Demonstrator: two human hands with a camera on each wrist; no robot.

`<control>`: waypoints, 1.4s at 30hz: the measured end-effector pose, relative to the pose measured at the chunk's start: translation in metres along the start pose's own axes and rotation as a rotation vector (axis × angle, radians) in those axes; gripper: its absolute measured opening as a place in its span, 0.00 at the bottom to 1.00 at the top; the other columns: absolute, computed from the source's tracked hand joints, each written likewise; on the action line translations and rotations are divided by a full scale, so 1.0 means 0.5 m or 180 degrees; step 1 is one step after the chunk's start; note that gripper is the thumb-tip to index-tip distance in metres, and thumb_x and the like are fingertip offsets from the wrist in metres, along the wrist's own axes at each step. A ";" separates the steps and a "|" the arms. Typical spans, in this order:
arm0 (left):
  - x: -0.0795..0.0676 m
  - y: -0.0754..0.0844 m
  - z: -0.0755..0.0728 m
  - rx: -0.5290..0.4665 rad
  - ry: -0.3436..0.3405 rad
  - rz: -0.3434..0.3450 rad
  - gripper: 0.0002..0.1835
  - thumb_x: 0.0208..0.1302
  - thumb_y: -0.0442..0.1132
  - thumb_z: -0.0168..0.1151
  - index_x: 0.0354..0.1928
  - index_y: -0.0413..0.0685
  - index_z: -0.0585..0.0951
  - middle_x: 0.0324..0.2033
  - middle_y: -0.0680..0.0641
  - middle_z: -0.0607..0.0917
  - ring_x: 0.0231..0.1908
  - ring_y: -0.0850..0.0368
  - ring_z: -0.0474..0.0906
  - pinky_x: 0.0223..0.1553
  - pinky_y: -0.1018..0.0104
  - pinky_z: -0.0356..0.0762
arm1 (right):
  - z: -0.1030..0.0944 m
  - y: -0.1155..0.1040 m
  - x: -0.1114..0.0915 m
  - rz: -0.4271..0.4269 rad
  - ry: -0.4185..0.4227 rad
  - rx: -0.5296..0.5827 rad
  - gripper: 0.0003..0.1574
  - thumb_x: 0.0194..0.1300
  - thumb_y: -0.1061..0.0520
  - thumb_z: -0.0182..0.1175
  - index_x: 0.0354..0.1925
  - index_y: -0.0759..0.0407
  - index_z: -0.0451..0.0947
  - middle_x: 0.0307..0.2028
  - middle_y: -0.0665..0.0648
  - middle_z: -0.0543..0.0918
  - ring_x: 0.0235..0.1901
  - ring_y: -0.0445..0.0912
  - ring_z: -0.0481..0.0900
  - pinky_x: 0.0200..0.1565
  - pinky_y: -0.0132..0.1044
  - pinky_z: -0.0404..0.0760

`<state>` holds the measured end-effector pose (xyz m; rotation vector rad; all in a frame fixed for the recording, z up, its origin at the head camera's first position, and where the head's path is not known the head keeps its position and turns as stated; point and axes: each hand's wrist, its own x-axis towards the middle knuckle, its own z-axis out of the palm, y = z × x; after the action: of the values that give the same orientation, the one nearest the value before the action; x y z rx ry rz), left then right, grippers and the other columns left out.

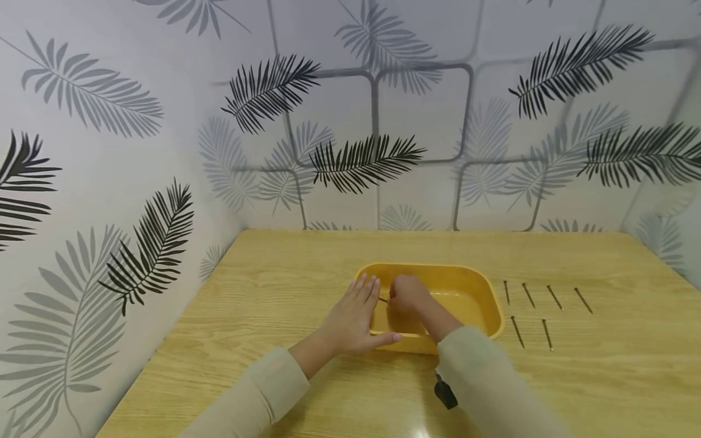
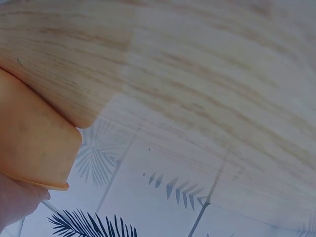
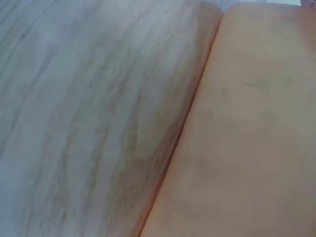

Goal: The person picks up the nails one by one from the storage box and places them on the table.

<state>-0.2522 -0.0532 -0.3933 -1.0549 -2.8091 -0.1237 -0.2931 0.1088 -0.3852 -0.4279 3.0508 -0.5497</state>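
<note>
A yellow rectangular tray (image 1: 487, 304) stands on the wooden table. My left hand (image 1: 353, 319) rests on its left end, fingers straight over the rim and thumb stretched along the front rim. My right hand (image 1: 409, 296) is inside the tray, fingers curled, back of the hand upward. From its fingers a thin dark screw (image 1: 383, 299) sticks out to the left; the rest of it is hidden in the hand. The left wrist view shows the tray's outer wall (image 2: 39, 133) with part of my left hand (image 2: 19, 200); the right wrist view shows mostly tray wall (image 3: 247, 123).
Several dark screws lie in two rows right of the tray, among them a back-row screw (image 1: 554, 297) and a front-row screw (image 1: 547, 334). A small black object (image 1: 445, 392) shows beside my right sleeve. A leaf-patterned wall (image 1: 339, 207) borders the table's back and left.
</note>
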 end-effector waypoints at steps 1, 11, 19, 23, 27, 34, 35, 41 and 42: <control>0.000 0.000 0.001 0.0002 0.0003 0.0001 0.53 0.59 0.70 0.46 0.70 0.33 0.50 0.71 0.36 0.52 0.72 0.43 0.43 0.71 0.53 0.45 | 0.003 -0.001 0.001 0.0015 -0.0018 -0.0030 0.05 0.54 0.64 0.61 0.25 0.67 0.80 0.25 0.59 0.84 0.27 0.49 0.79 0.33 0.40 0.80; -0.003 0.000 0.004 -0.0042 -0.0030 -0.0013 0.52 0.59 0.70 0.46 0.70 0.33 0.50 0.71 0.37 0.52 0.72 0.43 0.42 0.71 0.53 0.45 | 0.020 -0.019 0.003 -0.0028 0.0050 -0.0271 0.16 0.53 0.69 0.56 0.12 0.61 0.70 0.13 0.51 0.66 0.19 0.45 0.62 0.25 0.36 0.70; -0.001 0.000 -0.003 -0.0051 -0.0057 -0.0042 0.53 0.59 0.70 0.46 0.71 0.34 0.49 0.71 0.37 0.51 0.72 0.43 0.41 0.72 0.53 0.44 | 0.028 -0.018 0.010 -0.0039 0.0044 -0.0326 0.09 0.57 0.68 0.53 0.22 0.67 0.75 0.24 0.61 0.81 0.26 0.51 0.76 0.35 0.46 0.79; -0.001 0.001 -0.005 -0.0044 -0.0061 -0.0056 0.53 0.59 0.70 0.46 0.71 0.34 0.49 0.71 0.37 0.51 0.72 0.43 0.42 0.72 0.53 0.44 | 0.027 -0.020 0.004 -0.0098 -0.0022 -0.0402 0.09 0.58 0.68 0.52 0.23 0.67 0.75 0.23 0.60 0.80 0.27 0.52 0.78 0.37 0.46 0.79; -0.002 0.002 -0.005 -0.0003 -0.0047 -0.0050 0.53 0.59 0.70 0.46 0.70 0.34 0.49 0.71 0.37 0.53 0.72 0.43 0.43 0.72 0.53 0.44 | 0.021 -0.024 -0.001 -0.0111 -0.0148 -0.0566 0.09 0.58 0.67 0.53 0.22 0.65 0.75 0.22 0.57 0.78 0.25 0.48 0.73 0.35 0.42 0.79; -0.003 0.003 -0.006 -0.0034 -0.0030 -0.0045 0.52 0.59 0.70 0.46 0.70 0.34 0.51 0.71 0.37 0.53 0.72 0.43 0.43 0.72 0.53 0.44 | 0.013 -0.022 -0.001 0.0020 -0.0312 -0.0510 0.02 0.52 0.66 0.58 0.25 0.64 0.74 0.23 0.54 0.75 0.23 0.45 0.66 0.30 0.38 0.76; -0.003 0.004 -0.006 -0.0036 -0.0037 -0.0047 0.53 0.59 0.70 0.46 0.70 0.34 0.50 0.71 0.37 0.53 0.72 0.43 0.43 0.72 0.53 0.44 | 0.018 -0.013 0.008 0.0049 -0.0325 -0.0463 0.01 0.51 0.67 0.58 0.25 0.64 0.75 0.23 0.55 0.76 0.23 0.45 0.67 0.30 0.39 0.77; -0.003 0.006 -0.009 -0.0049 -0.0083 -0.0063 0.53 0.59 0.70 0.46 0.70 0.34 0.49 0.71 0.37 0.52 0.72 0.43 0.42 0.72 0.54 0.44 | 0.130 0.116 0.110 -0.0258 0.0047 -0.0319 0.08 0.51 0.66 0.52 0.19 0.60 0.74 0.19 0.53 0.73 0.20 0.45 0.65 0.23 0.37 0.71; -0.003 0.006 -0.009 -0.0044 -0.0092 -0.0071 0.53 0.59 0.71 0.46 0.70 0.34 0.49 0.71 0.37 0.51 0.72 0.43 0.42 0.72 0.54 0.44 | 0.150 0.141 0.128 -0.0303 0.0055 -0.0285 0.10 0.52 0.65 0.52 0.17 0.58 0.73 0.18 0.53 0.72 0.19 0.45 0.64 0.23 0.37 0.69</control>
<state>-0.2485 -0.0527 -0.3888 -1.0369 -2.8505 -0.1315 -0.3687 0.1294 -0.4776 -0.5768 3.0935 -0.4226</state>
